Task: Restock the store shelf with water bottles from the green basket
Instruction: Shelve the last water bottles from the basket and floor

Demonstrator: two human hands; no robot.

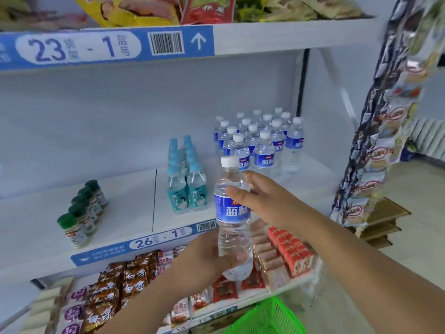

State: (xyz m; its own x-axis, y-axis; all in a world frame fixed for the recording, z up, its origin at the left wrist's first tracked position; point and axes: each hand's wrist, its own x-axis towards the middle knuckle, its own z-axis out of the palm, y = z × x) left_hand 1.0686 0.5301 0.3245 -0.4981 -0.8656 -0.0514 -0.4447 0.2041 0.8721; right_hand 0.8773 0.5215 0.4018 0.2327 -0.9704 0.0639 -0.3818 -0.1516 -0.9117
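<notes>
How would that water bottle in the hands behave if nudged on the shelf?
The water bottle looks full, so it is probably heavy for its size. It is tall and narrow, so a push near the white cap may tip it. Its thin clear wall likely dents a little when squeezed.

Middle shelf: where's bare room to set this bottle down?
Bare strip in front of the blue-label bottle cluster, right of the teal bottles. Wider bare stretch between the teal bottles and the spice jars. The cluster itself is packed tight; the snack packs below are crowded.
</notes>
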